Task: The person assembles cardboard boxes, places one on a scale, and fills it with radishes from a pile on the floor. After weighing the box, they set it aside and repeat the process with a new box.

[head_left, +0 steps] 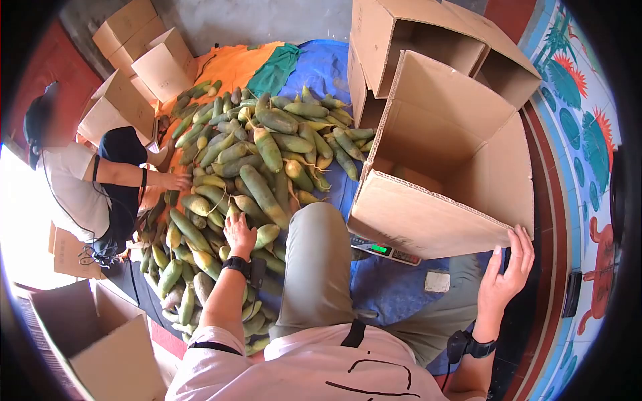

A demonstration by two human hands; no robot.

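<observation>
My left hand (240, 235) rests on a heap of green radishes (267, 144), its fingers spread over them and touching one pale-tipped radish (233, 208). No radish is lifted in it. At the near right corner of a large open cardboard box (435, 207), my right hand (509, 269) lays its outstretched fingers against the wall, thumb apart. The box stands tilted in view on a digital scale (384, 249) with a lit green display. Only the scale's front edge shows. The visible part of the box's inside is bare cardboard.
A co-worker (70, 180) crouches at left, one hand (175, 182) on the heap. More cardboard boxes stand behind (435, 27), at far left (120, 103) and near left (114, 361). Blue sheeting (324, 63) and orange sheeting (234, 63) lie underneath. A painted wall (582, 134) bounds the right.
</observation>
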